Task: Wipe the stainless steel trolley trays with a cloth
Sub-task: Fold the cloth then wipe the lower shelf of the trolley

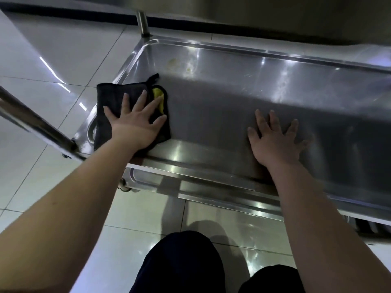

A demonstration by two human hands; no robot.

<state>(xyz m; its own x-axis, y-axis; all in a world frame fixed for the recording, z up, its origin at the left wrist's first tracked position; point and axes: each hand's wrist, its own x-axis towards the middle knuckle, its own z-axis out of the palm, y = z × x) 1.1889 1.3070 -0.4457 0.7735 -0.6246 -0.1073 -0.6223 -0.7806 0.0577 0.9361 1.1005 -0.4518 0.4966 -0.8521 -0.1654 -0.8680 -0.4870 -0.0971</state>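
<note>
A stainless steel trolley tray [232, 98] fills the middle of the view. At its near left corner lies a black cloth [110, 96] with a yellow underside showing at a folded edge. My left hand [135, 121] presses flat on this cloth, fingers spread. My right hand [277, 140] rests flat on the bare tray bottom near the front rim, fingers apart, holding nothing. Pale smears mark the tray's far left part [179, 64].
A lower tray [190, 187] shows under the front rim. A steel handle bar [36, 123] slants in at the left, and an upright post [142, 23] stands at the far corner. Glossy tiled floor [42, 49] surrounds the trolley. My dark-trousered knees [182, 265] are at the bottom.
</note>
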